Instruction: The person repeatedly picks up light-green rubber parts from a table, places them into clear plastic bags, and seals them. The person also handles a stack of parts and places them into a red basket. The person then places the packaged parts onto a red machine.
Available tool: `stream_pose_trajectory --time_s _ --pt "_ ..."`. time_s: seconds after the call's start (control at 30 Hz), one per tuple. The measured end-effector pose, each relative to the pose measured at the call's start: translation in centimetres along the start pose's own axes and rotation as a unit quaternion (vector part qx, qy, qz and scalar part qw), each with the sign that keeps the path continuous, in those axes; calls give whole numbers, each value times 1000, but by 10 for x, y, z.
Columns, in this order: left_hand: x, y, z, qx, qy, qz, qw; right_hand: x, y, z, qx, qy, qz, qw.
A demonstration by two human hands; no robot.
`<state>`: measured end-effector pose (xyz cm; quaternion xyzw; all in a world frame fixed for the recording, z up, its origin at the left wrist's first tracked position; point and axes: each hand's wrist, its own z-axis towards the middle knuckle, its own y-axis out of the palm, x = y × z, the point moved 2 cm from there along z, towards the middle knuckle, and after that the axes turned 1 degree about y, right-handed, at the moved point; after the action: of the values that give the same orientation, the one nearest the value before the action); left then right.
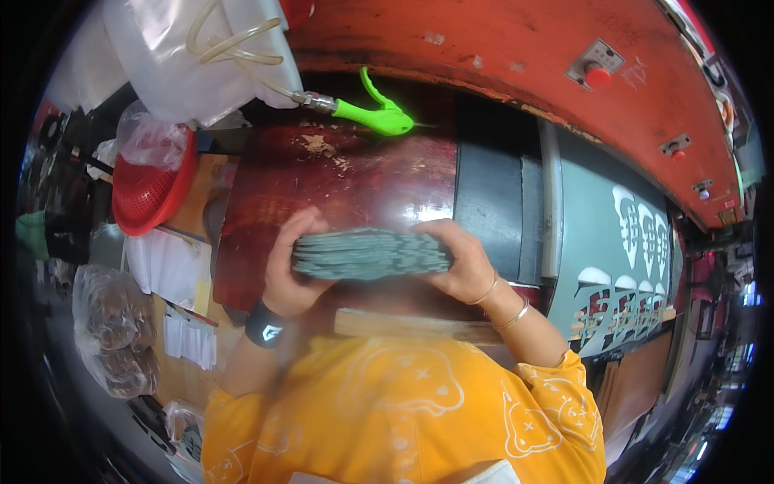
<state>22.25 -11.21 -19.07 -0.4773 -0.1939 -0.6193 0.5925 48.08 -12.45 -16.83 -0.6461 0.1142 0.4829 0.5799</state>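
Dark-red desk point(339, 194) in a workshop, one grey-green stack point(372, 253) above it.
One red basket point(153, 189); left hand point(290, 262); one bright-green air gun point(383, 120) beyond; right hand point(466, 260), both hands' fingers point(302, 219) pinching the stack's ends; one cut-out sheet point(584, 202); one orange machine point(516, 40).

Moderate indoor light, local glare, black fisheye rim.
I see white glare on the red tabletop point(347, 189), shadow under the orange machine point(508, 48) and haze over the yellow shirt point(403, 411); the grey-green stack point(371, 255) looks slightly blurred, and straight edges bow toward the rim.
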Motion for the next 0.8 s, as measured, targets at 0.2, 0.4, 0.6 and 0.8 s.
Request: stream_pose_trajectory --time_s 0.2,0.4,0.6,0.8 --pt "-3 0 -10 8 -186 -100 977 -2 7 14 19 72 -33 997" --pt "-8 -5 -12 74 -29 -107 991 -9 8 12 81 -47 -97 991" --pt "-8 -4 -18 26 -103 -13 994 13 18 10 38 51 -76 995" --pt "-3 -1 -14 -23 -16 1 1000 11 18 15 103 58 -19 993"
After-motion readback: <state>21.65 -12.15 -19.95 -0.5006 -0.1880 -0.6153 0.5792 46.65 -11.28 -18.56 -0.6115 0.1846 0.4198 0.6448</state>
